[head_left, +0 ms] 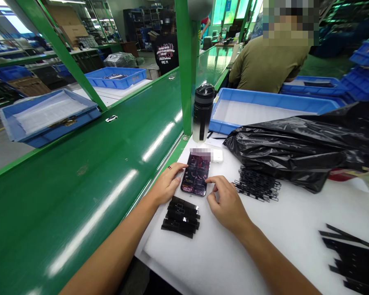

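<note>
A smartphone (195,174) with a lit, dark picture screen lies on the white table, its upper part blurred out. My left hand (166,182) rests at the phone's left edge, index finger stretched to its side and thumb apart. On the right side, my right hand (226,200) reaches the phone's edge with an extended index finger, the other fingers bent and the thumb apart. Neither hand grips anything. Just below the phone sits a small stack of flat black strips (181,217). A pile of thin black frames (258,183) lies right of my right hand.
Behind the phone stand a black bottle (203,112) and a small white case (217,155). A black plastic bag (283,143) and a blue tray (264,100) occupy the back right. More black strips (353,262) lie at right. A green conveyor (89,176) runs along the left; a person (270,57) sits ahead.
</note>
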The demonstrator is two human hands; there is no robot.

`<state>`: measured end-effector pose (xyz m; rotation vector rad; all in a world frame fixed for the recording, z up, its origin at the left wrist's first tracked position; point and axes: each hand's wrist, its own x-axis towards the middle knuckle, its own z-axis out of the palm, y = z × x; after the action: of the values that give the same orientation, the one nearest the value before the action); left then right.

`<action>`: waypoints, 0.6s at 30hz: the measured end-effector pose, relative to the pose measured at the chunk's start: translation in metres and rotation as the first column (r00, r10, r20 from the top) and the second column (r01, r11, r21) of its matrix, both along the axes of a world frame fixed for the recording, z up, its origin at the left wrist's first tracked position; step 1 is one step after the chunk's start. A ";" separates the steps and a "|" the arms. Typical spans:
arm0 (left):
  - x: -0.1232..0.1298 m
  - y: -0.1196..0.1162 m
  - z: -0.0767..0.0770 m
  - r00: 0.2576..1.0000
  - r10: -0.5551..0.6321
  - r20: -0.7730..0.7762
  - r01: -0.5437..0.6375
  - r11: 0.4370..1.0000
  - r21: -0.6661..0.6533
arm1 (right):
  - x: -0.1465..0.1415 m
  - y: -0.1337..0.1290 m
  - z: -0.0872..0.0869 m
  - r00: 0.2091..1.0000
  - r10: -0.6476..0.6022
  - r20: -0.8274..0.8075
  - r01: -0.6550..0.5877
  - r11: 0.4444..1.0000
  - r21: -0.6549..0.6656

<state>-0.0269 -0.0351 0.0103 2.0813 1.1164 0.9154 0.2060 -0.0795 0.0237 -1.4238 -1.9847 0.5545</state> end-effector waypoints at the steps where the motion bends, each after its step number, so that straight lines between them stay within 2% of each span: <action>1: 0.000 0.000 0.000 1.000 0.003 -0.002 -0.003 1.000 -0.003 | 0.000 0.000 0.000 1.000 0.001 0.000 -0.001 1.000 0.001; 18: -0.001 0.002 -0.003 1.000 0.007 0.008 -0.006 1.000 -0.027 | 0.001 0.000 0.000 1.000 0.005 -0.018 -0.006 1.000 -0.018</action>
<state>-0.0279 -0.0331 0.0074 2.0516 1.1256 0.9067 0.2067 -0.0797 0.0240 -1.4195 -1.9748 0.5870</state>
